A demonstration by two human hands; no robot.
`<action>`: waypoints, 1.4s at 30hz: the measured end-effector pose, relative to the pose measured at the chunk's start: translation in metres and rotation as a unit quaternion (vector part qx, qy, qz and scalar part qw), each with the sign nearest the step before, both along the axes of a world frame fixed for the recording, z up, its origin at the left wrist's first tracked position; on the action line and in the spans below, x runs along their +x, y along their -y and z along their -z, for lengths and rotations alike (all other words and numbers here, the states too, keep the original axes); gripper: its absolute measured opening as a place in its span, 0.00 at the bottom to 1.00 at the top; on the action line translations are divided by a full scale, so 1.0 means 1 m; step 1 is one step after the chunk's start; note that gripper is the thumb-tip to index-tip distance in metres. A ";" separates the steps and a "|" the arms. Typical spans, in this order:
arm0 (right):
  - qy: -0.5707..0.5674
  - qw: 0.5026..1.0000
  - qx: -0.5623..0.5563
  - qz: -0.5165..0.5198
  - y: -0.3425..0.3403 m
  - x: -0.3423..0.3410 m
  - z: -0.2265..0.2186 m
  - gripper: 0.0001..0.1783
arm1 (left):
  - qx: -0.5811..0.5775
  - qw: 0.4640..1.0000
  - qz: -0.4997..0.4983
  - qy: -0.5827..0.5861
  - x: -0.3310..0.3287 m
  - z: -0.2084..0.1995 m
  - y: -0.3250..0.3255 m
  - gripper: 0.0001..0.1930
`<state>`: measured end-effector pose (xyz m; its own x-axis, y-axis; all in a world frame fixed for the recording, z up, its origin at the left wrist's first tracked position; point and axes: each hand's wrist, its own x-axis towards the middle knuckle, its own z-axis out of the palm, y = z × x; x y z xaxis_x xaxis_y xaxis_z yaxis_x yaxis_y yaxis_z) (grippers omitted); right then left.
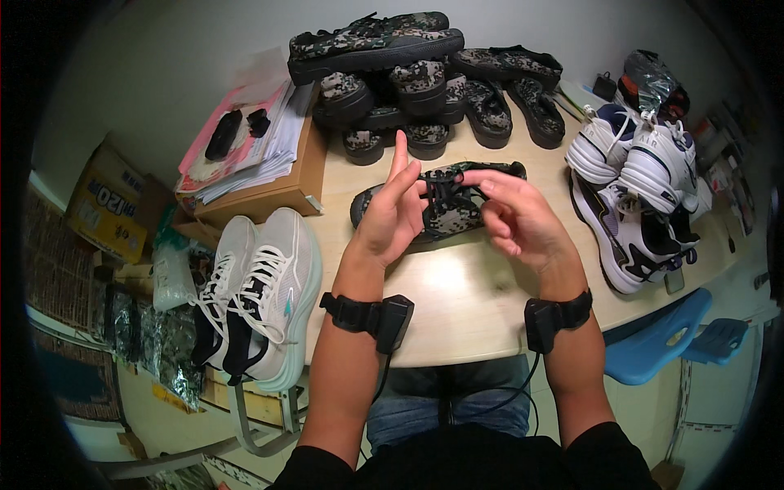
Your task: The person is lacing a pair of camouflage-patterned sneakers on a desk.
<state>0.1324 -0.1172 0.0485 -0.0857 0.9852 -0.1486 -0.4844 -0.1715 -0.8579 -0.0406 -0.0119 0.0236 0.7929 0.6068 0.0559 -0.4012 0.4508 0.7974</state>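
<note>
both hands work the black laces (445, 189) of a camo shoe (437, 204) lying on its side mid table (457, 294), just in front of the person. left hand (392, 216): index finger straight up, other fingers curled w/ a lace pinched. right hand (516, 214): fingers curled, tips pinching lace over the shoe's eyelets. both wrists carry black strap-on units w/ cables running down.

shoe: low-top canvas, green/brown/black camo print, dark rubber sole, black laces partly threaded, toe pointing to the person's left.

behind it, a pile of same camo shoes (425, 82), stacked several high near the wall. right side: white trainers w/ dark trim (641, 192), heaped at the table edge, one w/ a clear plastic bag on top. left: pair of pale grey-white trainers (261, 294) w/ black inners, standing off the table edge on a stool.

back left: brown cardboard box (269, 192) on the table, w/ a stack of white and pink papers (245, 139) on top, two small black items on those. further left, low down, a yellow carton w/ blue print (110, 204). blue plastic chair (661, 339) at lower right.
</note>
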 end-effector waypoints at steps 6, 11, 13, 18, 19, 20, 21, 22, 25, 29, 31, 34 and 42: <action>-0.082 0.994 0.062 -0.042 0.004 -0.012 0.004 0.18 | 0.038 0.999 0.001 -0.022 -0.001 0.005 -0.004 0.43; -0.230 0.943 0.240 0.006 0.013 0.019 0.004 0.23 | 0.009 0.999 -0.046 -0.014 -0.002 0.009 -0.011 0.40; -0.222 0.936 0.269 0.050 0.014 0.033 0.002 0.23 | 0.014 0.998 -0.053 -0.022 -0.006 0.013 -0.016 0.39; -0.272 0.905 0.298 0.135 0.016 0.053 0.001 0.22 | 0.002 0.998 -0.064 -0.017 -0.005 0.013 -0.017 0.39; -0.166 0.937 0.229 0.205 0.015 0.053 0.001 0.22 | 0.002 0.999 -0.039 -0.023 -0.005 0.009 -0.014 0.42; -0.057 0.949 0.155 0.270 0.013 0.051 0.001 0.21 | 0.002 0.999 -0.013 -0.029 -0.005 0.006 -0.012 0.46; 0.055 0.939 0.078 0.331 0.013 0.050 0.000 0.21 | 0.002 1.000 -0.012 -0.029 -0.005 0.006 -0.011 0.46; 0.197 0.930 0.002 0.311 0.012 0.049 0.000 0.19 | 0.003 0.999 -0.017 -0.035 -0.005 0.007 -0.012 0.45; 0.434 0.845 -0.080 0.302 0.008 0.042 0.005 0.16 | 0.018 0.998 -0.037 -0.051 -0.003 0.005 -0.009 0.45; 0.279 0.940 0.004 0.194 0.010 0.016 -0.007 0.15 | 0.045 0.997 -0.035 -0.058 -0.009 0.012 -0.016 0.44; 0.270 0.954 0.002 0.130 0.009 -0.002 -0.008 0.13 | 0.022 0.999 -0.027 -0.030 -0.004 0.003 -0.005 0.42; 0.343 0.934 -0.009 0.105 0.000 -0.019 0.006 0.18 | 0.021 1.000 0.003 0.007 -0.005 -0.001 0.001 0.42; 0.354 0.909 0.101 0.195 -0.008 -0.029 0.024 0.12 | 0.066 0.997 0.039 0.016 -0.003 0.001 0.000 0.45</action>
